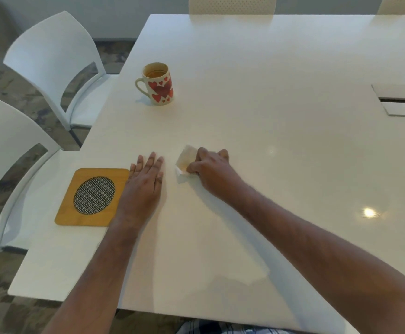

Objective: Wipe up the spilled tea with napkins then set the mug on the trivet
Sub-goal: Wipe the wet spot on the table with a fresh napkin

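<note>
Beside the trivet (93, 197), on the white bench (269, 92), the person's left hand (143, 186) lay flat with its fingers (152, 162) straight and close together, its edge touching the trivet's side. A little past that hand, away from the trivet, the right hand (211, 173) was curled over a napkin (185, 160), its fingers pinched shut on it. The napkin looked wet and yellow-brown with tea. To wipe well, I thought the hand should press the napkin flat and pull it slowly over any wet spot, then swap to a dry one. No puddle showed clearly on the shiny bench. Both arms stretched forward, low over the bench. The mug (158, 84) with red hearts stood upright well beyond the trivet, tea inside, not yet moved.
</note>
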Available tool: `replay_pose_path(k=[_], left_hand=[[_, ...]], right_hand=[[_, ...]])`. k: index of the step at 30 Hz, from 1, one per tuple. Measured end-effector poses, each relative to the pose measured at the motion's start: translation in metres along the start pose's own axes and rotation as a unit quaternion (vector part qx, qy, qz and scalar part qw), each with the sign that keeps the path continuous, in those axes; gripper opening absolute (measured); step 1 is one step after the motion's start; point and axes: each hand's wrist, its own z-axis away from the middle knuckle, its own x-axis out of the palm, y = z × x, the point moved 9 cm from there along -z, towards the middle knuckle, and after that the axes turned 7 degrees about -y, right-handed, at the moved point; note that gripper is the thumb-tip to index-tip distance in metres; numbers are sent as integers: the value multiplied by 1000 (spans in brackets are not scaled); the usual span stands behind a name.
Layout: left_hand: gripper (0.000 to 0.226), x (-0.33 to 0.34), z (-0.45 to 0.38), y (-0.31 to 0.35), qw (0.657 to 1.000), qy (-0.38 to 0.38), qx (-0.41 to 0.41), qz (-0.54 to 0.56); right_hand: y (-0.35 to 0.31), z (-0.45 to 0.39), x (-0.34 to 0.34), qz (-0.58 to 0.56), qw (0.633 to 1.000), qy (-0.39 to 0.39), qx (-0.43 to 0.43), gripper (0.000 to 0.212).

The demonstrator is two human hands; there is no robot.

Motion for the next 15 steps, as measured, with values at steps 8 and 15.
replay_pose_path(k=[8, 15], left_hand=[[53, -1, 2, 0, 1000, 10, 12, 17], [52, 3, 1, -2, 1000, 13, 4, 0]], right_hand=[[-74, 83, 25, -24, 987, -49, -150, 34], [-46, 149, 16, -3, 973, -69, -221, 34]])
